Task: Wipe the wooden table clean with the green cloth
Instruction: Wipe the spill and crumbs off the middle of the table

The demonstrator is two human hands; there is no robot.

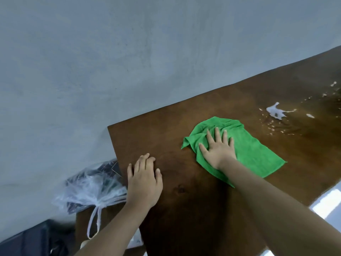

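Soft even daylight, slight blur, wide-angle tilt, faint shadows

Rumpled green cloth (254,150), dark wooden table (184,209)

left hand (144,182) flat, fingers together | right hand (218,147) flat, fingers spread

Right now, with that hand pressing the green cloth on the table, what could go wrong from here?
The white spill and its scattered droplets lie beyond the green cloth, so a flat push by the right hand might smear them wider rather than lift them. The left hand rests near the table edge, above a plastic bag; liquid swept that way could drip onto it.
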